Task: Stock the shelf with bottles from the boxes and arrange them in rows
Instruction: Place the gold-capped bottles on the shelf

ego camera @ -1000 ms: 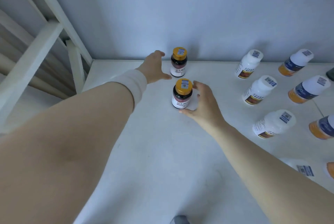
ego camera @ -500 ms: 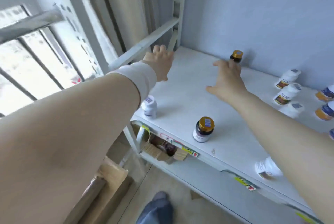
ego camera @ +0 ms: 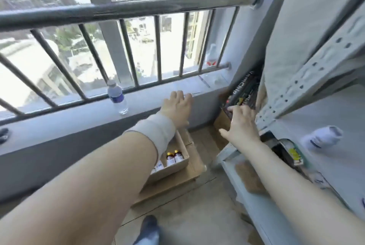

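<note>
A cardboard box [ego camera: 182, 162] stands on the floor below the window sill, partly hidden by my left forearm. In it I see two dark bottles with gold caps [ego camera: 173, 158] and white bottles beside them. My left hand [ego camera: 177, 106] hangs above the box with straight fingers and holds nothing. My right hand [ego camera: 241, 124] is spread open to the right of it, in front of the shelf's corner post, empty too. The white shelf [ego camera: 339, 118] is at the right edge, with one white bottle [ego camera: 322, 137] lying near its front edge.
A clear water bottle [ego camera: 117, 97] stands on the grey window sill [ego camera: 65, 126] behind a metal railing [ego camera: 126, 9]. A dark printed carton [ego camera: 243, 90] leans in the corner beside the shelf post [ego camera: 308, 75]. My foot [ego camera: 148, 231] is on the floor below.
My view has swung left and down, from the shelf top to the window and the box on the floor. Both hands have left the shelf and now hang empty over the floor.
</note>
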A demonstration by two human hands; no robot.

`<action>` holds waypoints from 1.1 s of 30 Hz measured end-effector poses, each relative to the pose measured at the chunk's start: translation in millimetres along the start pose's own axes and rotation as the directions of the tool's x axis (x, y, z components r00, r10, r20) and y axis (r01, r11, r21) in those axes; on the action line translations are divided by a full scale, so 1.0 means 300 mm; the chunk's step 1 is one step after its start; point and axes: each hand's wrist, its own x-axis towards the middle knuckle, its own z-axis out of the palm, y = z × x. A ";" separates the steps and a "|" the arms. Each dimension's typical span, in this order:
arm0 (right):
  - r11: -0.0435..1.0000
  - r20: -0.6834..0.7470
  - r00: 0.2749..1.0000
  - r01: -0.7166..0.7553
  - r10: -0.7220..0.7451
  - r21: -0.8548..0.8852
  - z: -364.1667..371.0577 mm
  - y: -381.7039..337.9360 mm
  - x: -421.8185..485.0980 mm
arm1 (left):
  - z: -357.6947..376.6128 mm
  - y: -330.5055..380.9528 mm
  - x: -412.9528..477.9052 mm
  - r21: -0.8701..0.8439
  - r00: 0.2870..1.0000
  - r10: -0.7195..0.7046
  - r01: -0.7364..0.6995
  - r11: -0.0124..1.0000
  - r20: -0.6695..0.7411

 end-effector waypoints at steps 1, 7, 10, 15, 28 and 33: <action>1.000 0.056 0.998 0.014 -0.014 -0.010 0.071 -0.063 0.016 | 0.065 -0.092 -0.015 -0.017 0.998 -0.058 0.059 0.998 0.031; 0.996 0.313 0.949 0.061 -0.038 -0.066 0.452 -0.232 0.074 | 0.438 -0.381 -0.121 -0.174 0.924 -0.265 0.319 0.932 0.275; 0.993 0.399 0.917 0.064 -0.019 -0.099 0.584 -0.228 0.105 | 0.609 -0.382 -0.129 -0.207 0.882 -0.284 0.379 0.902 0.377; 0.987 0.511 0.859 0.109 -0.032 -0.121 0.763 -0.195 0.180 | 0.813 -0.316 -0.054 -0.257 0.828 -0.277 0.439 0.861 0.488; 0.957 0.708 0.674 0.006 0.209 -0.288 1.525 -0.044 0.482 | 1.468 -0.306 0.437 -0.481 0.697 -0.249 0.668 0.568 0.672; 0.941 0.712 0.688 0.131 0.141 -0.312 1.713 -0.018 0.530 | 1.623 -0.307 0.586 -0.464 0.670 -0.145 0.638 0.614 0.728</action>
